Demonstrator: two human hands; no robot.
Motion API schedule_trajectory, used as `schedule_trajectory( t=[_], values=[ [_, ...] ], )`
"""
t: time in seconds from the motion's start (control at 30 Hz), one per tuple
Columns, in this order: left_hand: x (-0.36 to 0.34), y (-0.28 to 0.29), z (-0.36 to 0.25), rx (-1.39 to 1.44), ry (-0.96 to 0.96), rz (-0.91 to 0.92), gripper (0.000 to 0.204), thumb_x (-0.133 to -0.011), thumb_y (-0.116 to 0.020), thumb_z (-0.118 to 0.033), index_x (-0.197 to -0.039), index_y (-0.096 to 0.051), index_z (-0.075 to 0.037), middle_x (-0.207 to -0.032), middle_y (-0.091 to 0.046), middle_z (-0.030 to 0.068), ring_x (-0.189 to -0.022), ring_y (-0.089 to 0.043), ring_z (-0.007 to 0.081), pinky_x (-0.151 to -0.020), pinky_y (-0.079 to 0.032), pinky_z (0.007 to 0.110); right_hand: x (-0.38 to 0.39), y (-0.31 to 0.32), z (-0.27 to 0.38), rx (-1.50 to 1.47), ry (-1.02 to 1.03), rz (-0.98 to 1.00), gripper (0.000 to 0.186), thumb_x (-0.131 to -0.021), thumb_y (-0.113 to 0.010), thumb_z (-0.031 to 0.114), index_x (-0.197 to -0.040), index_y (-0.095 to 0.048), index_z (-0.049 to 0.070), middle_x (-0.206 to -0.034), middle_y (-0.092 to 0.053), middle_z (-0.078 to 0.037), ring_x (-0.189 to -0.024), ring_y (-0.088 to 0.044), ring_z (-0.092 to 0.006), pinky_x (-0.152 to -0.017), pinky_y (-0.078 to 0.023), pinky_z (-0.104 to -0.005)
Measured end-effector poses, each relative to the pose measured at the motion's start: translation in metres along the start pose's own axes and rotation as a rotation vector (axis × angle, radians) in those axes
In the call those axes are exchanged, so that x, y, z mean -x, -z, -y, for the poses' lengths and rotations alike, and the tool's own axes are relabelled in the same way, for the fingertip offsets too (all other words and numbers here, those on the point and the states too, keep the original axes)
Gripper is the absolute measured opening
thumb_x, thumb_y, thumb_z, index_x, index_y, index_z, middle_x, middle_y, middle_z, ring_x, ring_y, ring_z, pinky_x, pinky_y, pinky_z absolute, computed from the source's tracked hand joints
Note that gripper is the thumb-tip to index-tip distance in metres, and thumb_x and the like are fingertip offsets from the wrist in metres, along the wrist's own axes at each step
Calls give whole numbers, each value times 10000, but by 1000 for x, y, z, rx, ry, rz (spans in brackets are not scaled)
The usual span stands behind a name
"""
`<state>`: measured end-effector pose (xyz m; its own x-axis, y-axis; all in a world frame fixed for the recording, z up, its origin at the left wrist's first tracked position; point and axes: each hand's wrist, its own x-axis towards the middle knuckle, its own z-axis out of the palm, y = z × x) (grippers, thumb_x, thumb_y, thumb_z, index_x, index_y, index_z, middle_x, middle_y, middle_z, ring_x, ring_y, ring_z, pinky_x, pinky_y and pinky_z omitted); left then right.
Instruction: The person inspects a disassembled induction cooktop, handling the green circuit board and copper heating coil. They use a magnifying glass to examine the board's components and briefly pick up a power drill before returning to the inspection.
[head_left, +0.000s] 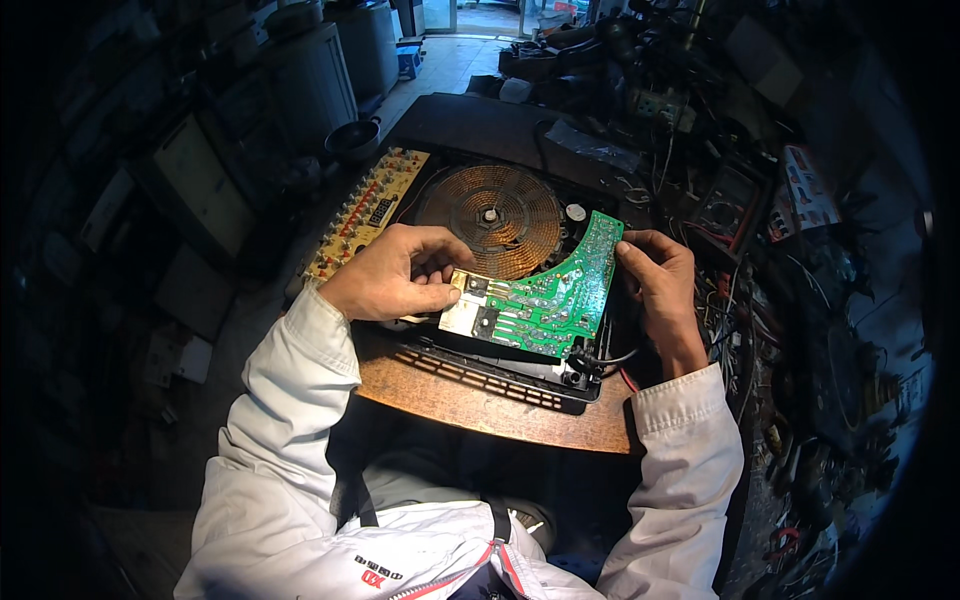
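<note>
Right in close, we're catching the bare wooden edge of the counter [450, 408], with a slotted black induction cooker housing [480, 381] sitting on it. Just beyond, here's the thing to watch: the green circuit board [565, 308] is lying directly between our hands, over the housing's near right part. Its long axis is running left to right, slanting away from us at the right, and neither hand is nearer, for both are touching it. Our left hand [402, 275] is pinching the pale metal plate at its left end; our right hand [660, 275] is gripping its far right edge. And what a face it's showing: glossy, dotted with solder, two black components sitting on that plate, one side curving in. Farther out, the copper coil [520, 228] is gleaming, and a yellow control board [362, 208] is slanting off leftward.
</note>
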<state>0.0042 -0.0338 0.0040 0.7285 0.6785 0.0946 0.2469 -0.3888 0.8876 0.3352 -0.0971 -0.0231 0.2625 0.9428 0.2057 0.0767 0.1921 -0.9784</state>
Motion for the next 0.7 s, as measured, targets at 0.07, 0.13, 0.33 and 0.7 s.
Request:
schedule_trajectory(
  t=[0.07,0.13,0.33,0.7],
  values=[
    [0,0,0,1,-3,1,324,-838,-732,-25,-1145,-652,36,-949,-641,14,-776,-507,24,-695,-458,179,0,0,0,0,-11,0,198,-901,-714,81,-1040,-692,-59,-670,-595,20,-530,-475,-35,-479,-343,-198],
    [0,0,-1,4,8,-2,324,-838,-734,-33,-1144,-653,34,-950,-640,14,-781,-510,26,-700,-458,180,1,0,1,0,-14,0,195,-902,-711,77,-1040,-691,-60,-672,-596,20,-532,-476,-35,-481,-344,-197],
    [0,0,-1,2,-11,-12,335,-836,-735,-42,-1147,-645,41,-943,-633,10,-787,-518,32,-706,-457,185,1,0,2,20,-15,3,201,-904,-712,78,-1042,-690,-66,-678,-603,17,-537,-481,-35,-482,-350,-200],
    [-1,0,2,-4,-25,-13,361,-840,-743,-71,-1160,-642,62,-891,-625,13,-748,-517,23,-653,-443,169,2,0,6,7,1,5,193,-901,-721,86,-1030,-700,-56,-696,-627,8,-537,-497,-35,-482,-367,-195]
  ],
)
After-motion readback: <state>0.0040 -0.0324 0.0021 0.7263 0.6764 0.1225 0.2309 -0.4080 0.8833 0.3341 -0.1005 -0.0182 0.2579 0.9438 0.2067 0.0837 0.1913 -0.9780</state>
